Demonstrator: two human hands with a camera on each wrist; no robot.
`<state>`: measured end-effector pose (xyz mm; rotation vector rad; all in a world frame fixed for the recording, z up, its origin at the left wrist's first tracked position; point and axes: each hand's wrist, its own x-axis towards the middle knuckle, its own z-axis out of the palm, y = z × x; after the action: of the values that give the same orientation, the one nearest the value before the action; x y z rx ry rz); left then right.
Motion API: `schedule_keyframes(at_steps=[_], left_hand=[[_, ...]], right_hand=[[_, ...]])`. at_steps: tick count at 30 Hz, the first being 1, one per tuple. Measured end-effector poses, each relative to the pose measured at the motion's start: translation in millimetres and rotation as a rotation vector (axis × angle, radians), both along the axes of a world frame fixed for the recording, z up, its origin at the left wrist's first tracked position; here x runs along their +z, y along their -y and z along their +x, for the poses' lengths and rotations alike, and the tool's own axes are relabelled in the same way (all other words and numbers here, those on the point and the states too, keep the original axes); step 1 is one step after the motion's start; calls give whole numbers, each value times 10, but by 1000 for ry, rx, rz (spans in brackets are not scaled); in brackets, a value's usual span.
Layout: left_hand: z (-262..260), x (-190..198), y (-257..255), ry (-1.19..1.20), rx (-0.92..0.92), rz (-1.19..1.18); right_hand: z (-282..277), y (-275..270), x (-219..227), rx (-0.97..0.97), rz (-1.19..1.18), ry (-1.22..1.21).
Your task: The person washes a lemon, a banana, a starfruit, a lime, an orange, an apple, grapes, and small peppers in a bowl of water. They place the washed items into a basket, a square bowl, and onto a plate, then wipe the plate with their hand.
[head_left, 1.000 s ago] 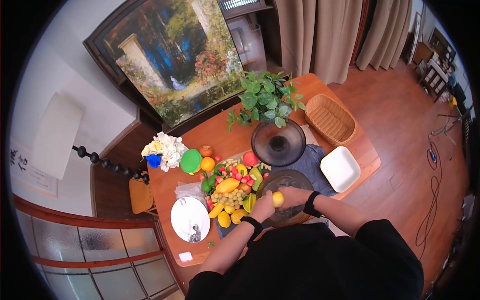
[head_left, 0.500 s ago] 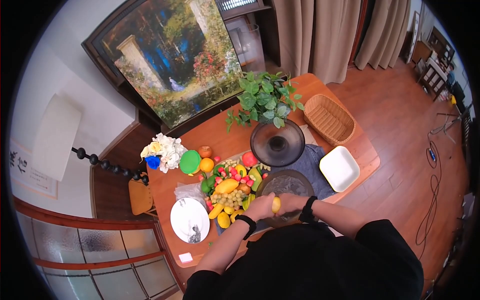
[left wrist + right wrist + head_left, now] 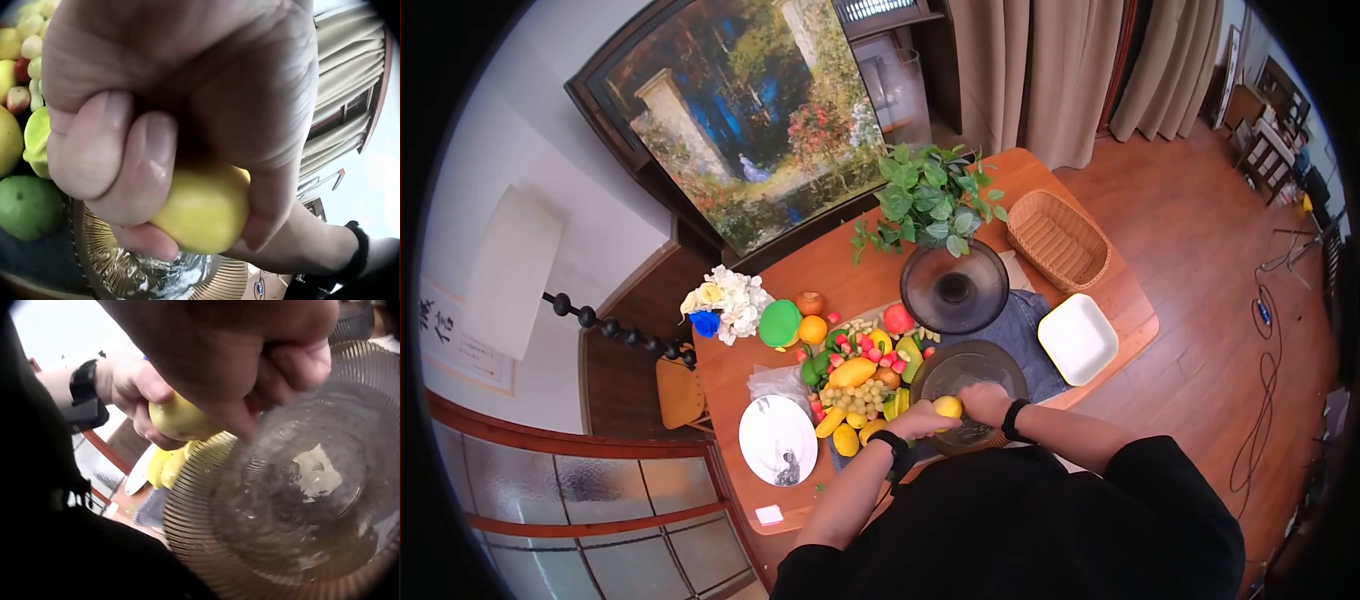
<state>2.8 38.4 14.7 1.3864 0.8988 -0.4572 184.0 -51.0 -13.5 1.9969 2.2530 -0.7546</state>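
Note:
My left hand (image 3: 914, 421) (image 3: 181, 69) grips a yellow fruit (image 3: 947, 407) (image 3: 209, 209) (image 3: 181, 419) between curled fingers and thumb, above the near part of a ridged glass bowl (image 3: 970, 365) (image 3: 187, 531). Just right of the fruit, my right hand (image 3: 985, 402) (image 3: 250, 356) hangs over the bowl with its fingers curled. Nothing shows in it, though its palm side is partly hidden. Inside the bowl, the right wrist view shows a pale patch (image 3: 317, 472) on a clear, shiny surface.
Mixed fruit (image 3: 855, 395) lies left of the bowl, beside a white plate (image 3: 778, 440). Beyond stand a dark round dish (image 3: 953, 287), a leafy plant (image 3: 930, 195) and flowers (image 3: 735, 300). A wicker basket (image 3: 1058, 240) and a white tray (image 3: 1078, 340) are at the right.
The left hand and its fruit have shifted slightly left and toward the body. The right hand now stands a little apart from the fruit, where the two hands were closer together.

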Motion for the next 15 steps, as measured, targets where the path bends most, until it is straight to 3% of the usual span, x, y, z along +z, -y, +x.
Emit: schedule_keyframes(at_steps=[1,3,4,5,8,9,11,12,14,15], left_hand=[[2,-69,4,-47,-40,43],[-14,-214,51,-93,-81,85],[-58,-341,115,-83,-66,281],[-89,-405,162,-74,-50,477],[-62,-280,136,-125,-66,409],[-47,-254,138,-124,-68,411],[-25,-245,136,-149,-22,402],[-15,-247,127,-148,-21,402],[5,-266,138,-99,67,414],[3,-345,140,-98,68,412]], right_hand=[[28,-24,-22,-1,-1,1],[97,-83,-67,-212,123,-56],[119,-103,-159,-345,189,-84],[166,-129,-324,-345,186,-84],[336,-269,-746,-564,-118,-183],[357,-283,-796,-566,-116,-182],[350,-329,-690,-937,-566,-1014],[339,-355,-642,-936,-567,-1013],[213,-358,-133,-715,-717,-1342],[185,-337,-46,-716,-719,-1340]])
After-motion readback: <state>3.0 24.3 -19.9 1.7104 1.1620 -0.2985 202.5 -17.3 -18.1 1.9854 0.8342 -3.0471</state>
